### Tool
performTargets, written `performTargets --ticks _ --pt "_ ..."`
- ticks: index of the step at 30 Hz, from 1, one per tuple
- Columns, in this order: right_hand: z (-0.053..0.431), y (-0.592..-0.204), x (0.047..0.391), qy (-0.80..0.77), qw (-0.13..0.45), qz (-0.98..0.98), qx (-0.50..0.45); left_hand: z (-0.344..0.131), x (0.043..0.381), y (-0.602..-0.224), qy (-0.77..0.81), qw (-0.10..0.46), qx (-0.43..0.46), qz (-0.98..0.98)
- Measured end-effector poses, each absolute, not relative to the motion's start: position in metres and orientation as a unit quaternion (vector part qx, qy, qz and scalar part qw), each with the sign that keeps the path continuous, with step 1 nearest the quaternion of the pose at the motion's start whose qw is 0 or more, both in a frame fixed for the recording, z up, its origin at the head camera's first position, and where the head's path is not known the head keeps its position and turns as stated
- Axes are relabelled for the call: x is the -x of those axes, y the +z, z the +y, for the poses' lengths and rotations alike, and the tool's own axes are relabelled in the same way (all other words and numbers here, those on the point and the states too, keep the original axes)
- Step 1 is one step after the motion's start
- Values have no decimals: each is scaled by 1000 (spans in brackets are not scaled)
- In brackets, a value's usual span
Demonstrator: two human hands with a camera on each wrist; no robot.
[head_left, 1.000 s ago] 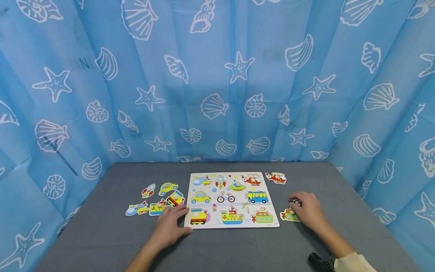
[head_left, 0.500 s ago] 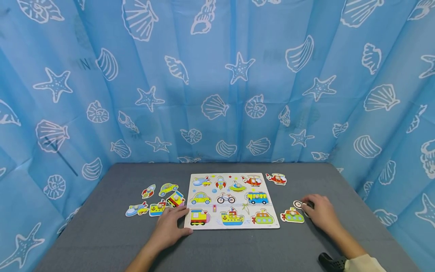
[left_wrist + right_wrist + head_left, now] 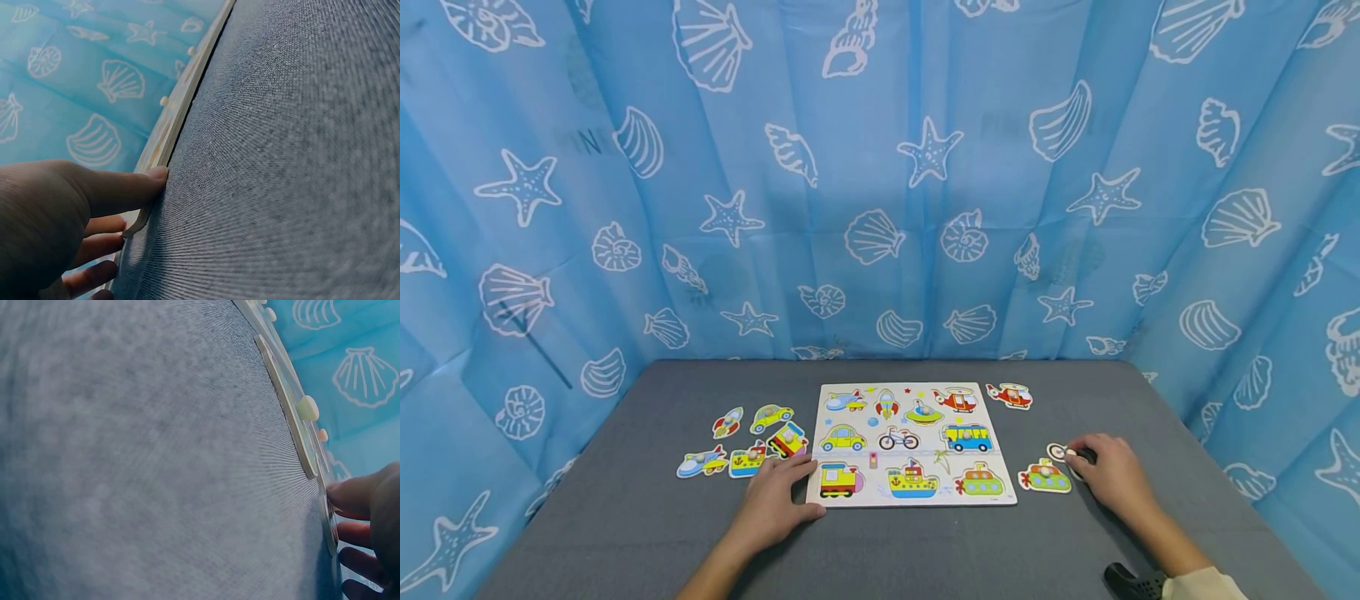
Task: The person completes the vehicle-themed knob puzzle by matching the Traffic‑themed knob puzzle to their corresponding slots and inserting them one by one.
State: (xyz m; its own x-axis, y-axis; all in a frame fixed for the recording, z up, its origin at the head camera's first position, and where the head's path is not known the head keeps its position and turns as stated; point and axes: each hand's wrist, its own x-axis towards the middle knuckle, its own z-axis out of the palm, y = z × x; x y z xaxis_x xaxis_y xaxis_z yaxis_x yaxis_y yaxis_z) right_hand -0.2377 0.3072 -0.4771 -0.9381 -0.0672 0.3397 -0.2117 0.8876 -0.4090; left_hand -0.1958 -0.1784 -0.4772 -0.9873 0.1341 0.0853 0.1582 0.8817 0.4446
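At the near left corner of the wooden puzzle board (image 3: 925,500), my left hand (image 3: 772,504) rests with its thumb against the front edge and its fingers along the left side. The left wrist view shows that thumb (image 3: 134,189) lying straight on the board's edge. Right of the board, my right hand (image 3: 1112,475) pinches a bicycle puzzle piece (image 3: 1056,452) on the table; only one wheel shows clearly past the fingers. Just left of it lies a green submarine piece (image 3: 1045,477), whose knob (image 3: 307,408) stands up in the right wrist view.
Left of the board lie a rocket piece (image 3: 727,422), a car piece (image 3: 771,417), a train piece (image 3: 788,439), a ship piece (image 3: 748,459) and an airplane piece (image 3: 702,462). A helicopter piece (image 3: 1010,396) lies at the board's upper right. Blue curtain (image 3: 880,183) hangs behind.
My right hand has shifted right, away from the submarine piece, uncovering it, and the bicycle piece has moved right with the hand. My left hand has stayed at the board's corner.
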Motion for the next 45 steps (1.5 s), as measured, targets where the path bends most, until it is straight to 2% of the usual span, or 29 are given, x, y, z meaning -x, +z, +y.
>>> performTargets --ticks 8,21,38,45 --pt "305 -477 238 226 163 -958 -65 -180 196 -478 -229 32 82 -969" --pt "293 -467 245 235 128 -963 -35 -179 195 -479 -236 35 81 -968" --pt "261 -462 265 251 146 -955 -60 -178 194 -477 -234 30 79 -968" --pt "244 -459 278 256 128 -956 -62 -178 195 -475 -233 24 77 -969"
